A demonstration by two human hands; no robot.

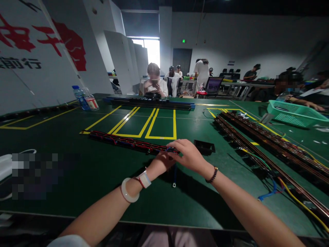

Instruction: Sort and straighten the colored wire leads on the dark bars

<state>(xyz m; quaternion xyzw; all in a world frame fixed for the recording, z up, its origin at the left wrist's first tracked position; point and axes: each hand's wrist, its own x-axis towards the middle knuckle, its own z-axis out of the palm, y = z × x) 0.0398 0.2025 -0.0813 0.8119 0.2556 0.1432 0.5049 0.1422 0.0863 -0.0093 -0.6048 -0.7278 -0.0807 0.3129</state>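
Observation:
A long dark strip (120, 140) with red and blue wires along it lies on the green table, its right end at my hands. My left hand (163, 163), with a watch and a pale bangle at the wrist, is closed around that end. My right hand (190, 154), wearing a beaded bracelet, reaches over the left one, its fingers closed at the wires; the fingertips are partly hidden. A blue lead (175, 175) with a metal ring lug hangs below my hands. Just beyond my right hand sits a black rectangular frame (205, 146).
Long strips with copper bars (257, 140) and loose coloured wires lie on the right. A green basket (295, 115) stands behind them. Two bottles (86, 99) stand at the far left. Dark rails (151, 103) lie across the table's far side, with a person (154, 84) behind them.

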